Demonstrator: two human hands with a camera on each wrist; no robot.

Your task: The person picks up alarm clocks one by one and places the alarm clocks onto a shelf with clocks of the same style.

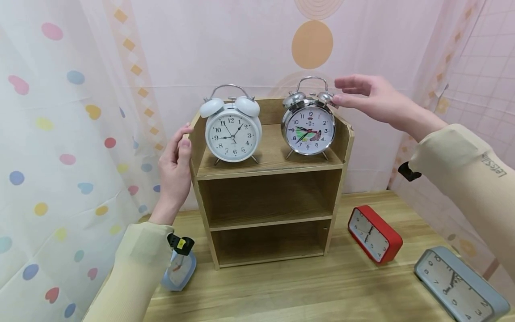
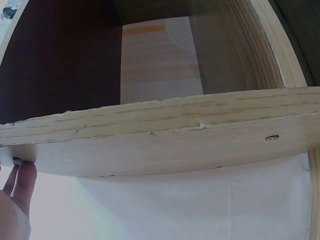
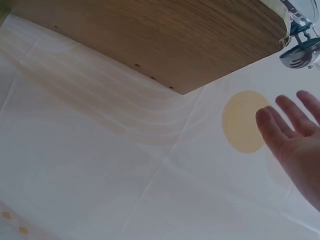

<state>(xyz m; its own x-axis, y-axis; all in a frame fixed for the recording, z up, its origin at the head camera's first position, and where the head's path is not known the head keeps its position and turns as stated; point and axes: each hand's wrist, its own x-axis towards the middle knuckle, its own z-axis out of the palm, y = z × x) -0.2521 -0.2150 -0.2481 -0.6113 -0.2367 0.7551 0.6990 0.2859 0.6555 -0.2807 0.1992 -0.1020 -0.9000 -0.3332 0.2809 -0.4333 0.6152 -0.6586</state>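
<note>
A small wooden shelf (image 1: 271,170) stands on the table, with two twin-bell alarm clocks on its top board. The white alarm clock (image 1: 233,134) is at the left. At the right stands the silver alarm clock (image 1: 309,127), with a hen picture on its dial. My left hand (image 1: 175,172) rests its fingertips on the shelf's left side panel (image 2: 165,150). Beside the silver clock's right bell (image 3: 300,55), my right hand (image 1: 376,98) is held up with its fingers extended and nothing in its grasp. In the head view I cannot tell whether its thumb touches the bell.
On the table (image 1: 281,290), a red clock (image 1: 376,235) and a grey-blue clock (image 1: 458,286) lie to the right of the shelf. A small light-blue clock (image 1: 179,270) sits at the left, partly behind my left wrist. Patterned curtains (image 1: 80,134) hang behind and at the left.
</note>
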